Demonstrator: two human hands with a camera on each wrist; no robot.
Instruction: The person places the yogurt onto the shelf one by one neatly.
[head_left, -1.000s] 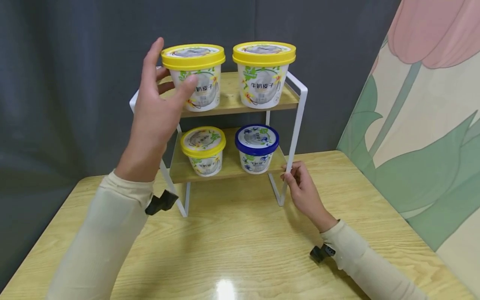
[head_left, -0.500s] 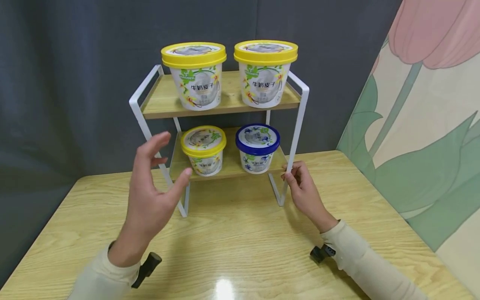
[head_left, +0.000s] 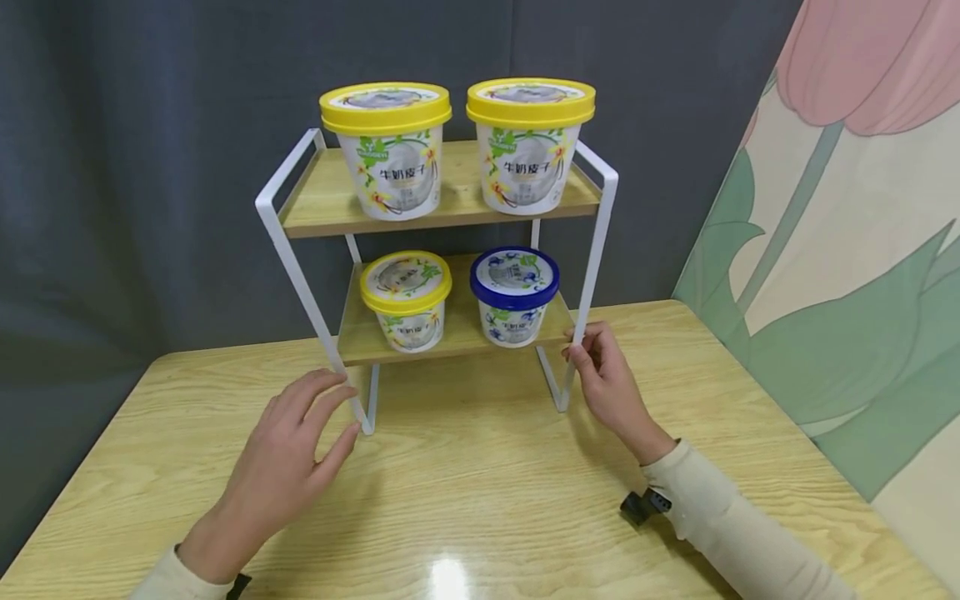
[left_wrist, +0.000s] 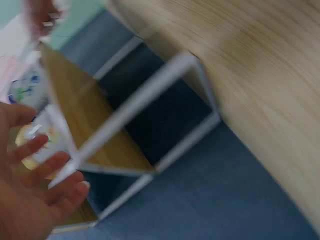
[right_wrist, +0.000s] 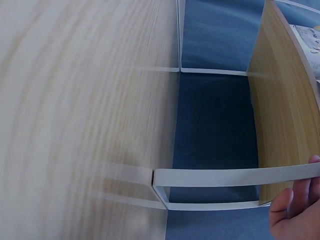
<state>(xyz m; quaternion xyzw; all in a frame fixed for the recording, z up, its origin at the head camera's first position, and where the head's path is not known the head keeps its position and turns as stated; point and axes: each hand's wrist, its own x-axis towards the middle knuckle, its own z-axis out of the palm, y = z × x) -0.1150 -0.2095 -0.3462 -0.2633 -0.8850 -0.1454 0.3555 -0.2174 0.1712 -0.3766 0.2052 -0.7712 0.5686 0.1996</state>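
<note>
A two-tier shelf rack [head_left: 457, 223] with white metal legs and wooden boards stands on the table. My right hand [head_left: 611, 387] grips its right front leg at the lower board, thumb in front and fingers behind; the right wrist view shows this hand [right_wrist: 300, 212] at the leg too. Low by the left front leg is my left hand [head_left: 281, 458], fingers loosely spread with nothing between them. Two large yellow-lidded tubs, one left [head_left: 393, 167] and one right [head_left: 528, 162], stand on the top board. Below them are a small yellow-lidded tub [head_left: 408, 300] and a blue-lidded tub [head_left: 516, 292].
The wooden table [head_left: 480, 500] extends in front of the rack and to both sides. Behind it hangs a dark grey curtain [head_left: 187, 167]. A panel with a painted tulip [head_left: 840, 250] borders the table on the right.
My left hand has let go of the upper left tub and dropped to beside the rack's left front leg. The right hand has kept its grip on the right leg.
</note>
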